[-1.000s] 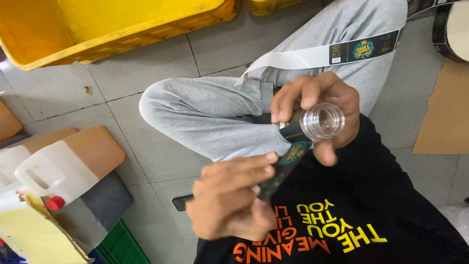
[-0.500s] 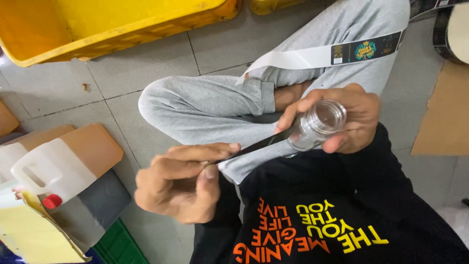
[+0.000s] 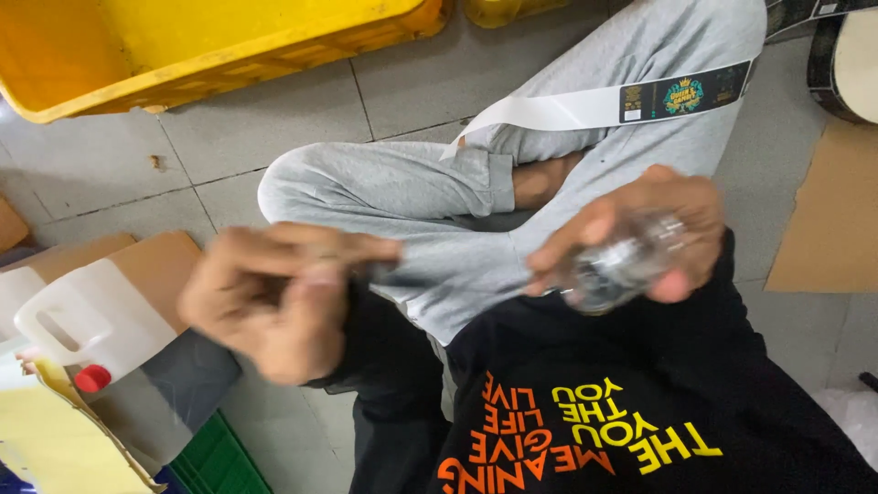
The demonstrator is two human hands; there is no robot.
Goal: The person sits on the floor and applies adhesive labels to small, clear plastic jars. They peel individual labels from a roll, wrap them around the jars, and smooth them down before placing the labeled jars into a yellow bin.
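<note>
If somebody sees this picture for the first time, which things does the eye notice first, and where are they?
First the two hands at the centre: the right hand grips a small clear jar, while the blurred left hand is raised beside it. Next comes the big yellow crate at upper left on the tiled floor, then a white jug with a red cap at left.

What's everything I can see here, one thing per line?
clear bottle: one, see-through, blurred, held over the lap.
label strip: one, white backing with a dark printed label, lying across the grey trouser leg.
crate: one, yellow, on the tiled floor at the top left.
jug: one, white with a red cap, lying at the left.
cardboard: brown sheet, flat on the floor at the right.
green crate: one, bottom left, partly seen.
right hand: wrapped round the clear bottle.
left hand: blurred, fingers curled; whether it holds anything cannot be told.
</note>
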